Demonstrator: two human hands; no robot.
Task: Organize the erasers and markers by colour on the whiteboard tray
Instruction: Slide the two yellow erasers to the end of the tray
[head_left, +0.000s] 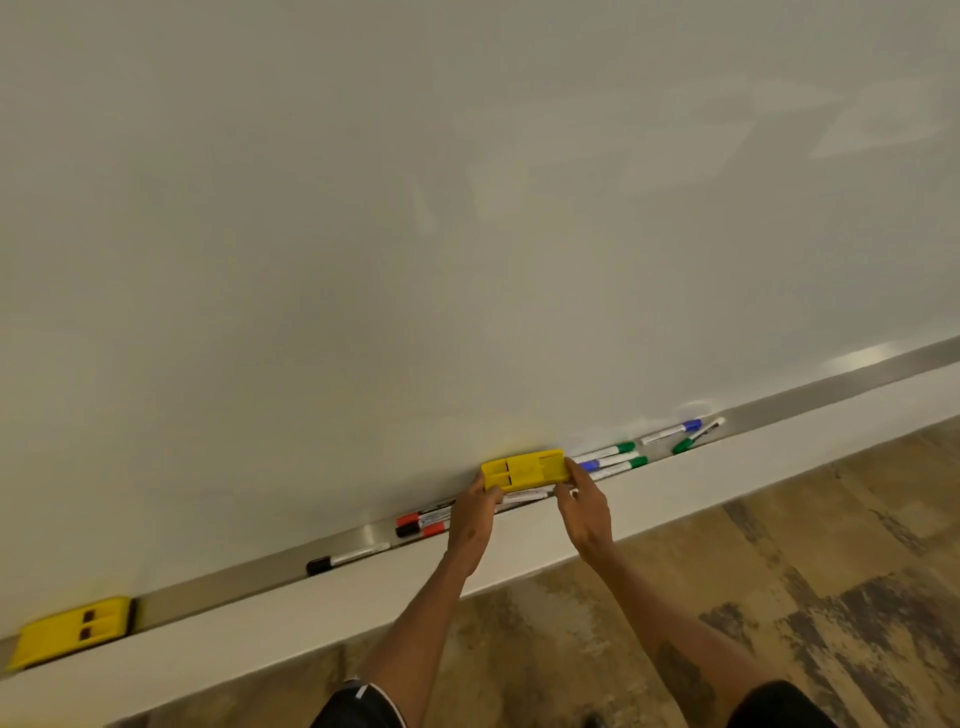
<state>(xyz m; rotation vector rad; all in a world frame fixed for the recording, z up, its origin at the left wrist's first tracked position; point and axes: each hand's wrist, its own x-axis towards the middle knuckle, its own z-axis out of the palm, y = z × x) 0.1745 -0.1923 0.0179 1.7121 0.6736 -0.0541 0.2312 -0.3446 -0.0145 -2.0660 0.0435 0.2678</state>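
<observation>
A yellow eraser (523, 470) is held just above the metal tray (831, 392), against the whiteboard. My left hand (471, 519) grips its left end and my right hand (584, 506) its right end. A second yellow eraser (72, 630) lies at the tray's far left. Red and black markers (422, 524) lie under my left hand, a single black marker (345, 558) further left. Green and blue markers (613, 457) sit right of the held eraser, with a blue marker (672, 430) and a green marker (696, 437) beyond.
The large whiteboard (467, 208) fills the upper view. A white ledge (753, 467) runs below the tray. Worn wooden flooring (779, 571) lies underneath. My knees in dark shorts show at the bottom edge.
</observation>
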